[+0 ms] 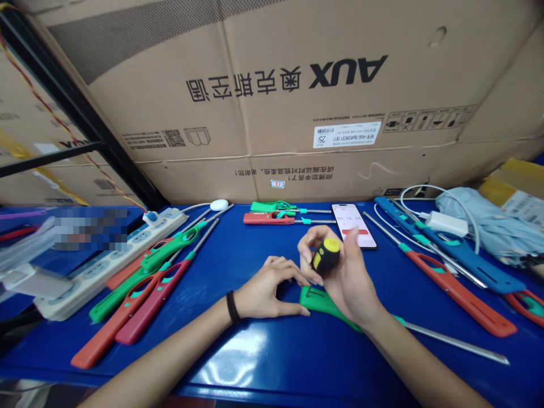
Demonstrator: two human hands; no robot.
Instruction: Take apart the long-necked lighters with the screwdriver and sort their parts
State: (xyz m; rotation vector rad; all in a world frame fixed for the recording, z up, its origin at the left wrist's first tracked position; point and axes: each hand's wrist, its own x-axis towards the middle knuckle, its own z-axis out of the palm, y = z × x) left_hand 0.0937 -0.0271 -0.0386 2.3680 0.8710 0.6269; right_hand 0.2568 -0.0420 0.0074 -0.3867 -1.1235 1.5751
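Note:
A green long-necked lighter [325,302] lies on the blue table in front of me, its metal tube reaching to the right. My left hand [272,288] pinches the handle's left end between thumb and fingers. In my right hand [351,277] is a short screwdriver [326,256] with a black and yellow grip. Its shaft points down and left, with the tip at the green handle near my left fingertips. Whether the tip sits in a screw is too small to tell. My right hand and wrist cover the lighter's middle, trigger included.
Several red and green lighters [159,289] lie left beside a white power strip [114,258]. Two more [272,218] rest at the back, near a phone [355,225] showing a timer. Orange [463,294] and blue lighters [476,258] lie right. A cardboard box [263,130] stands behind.

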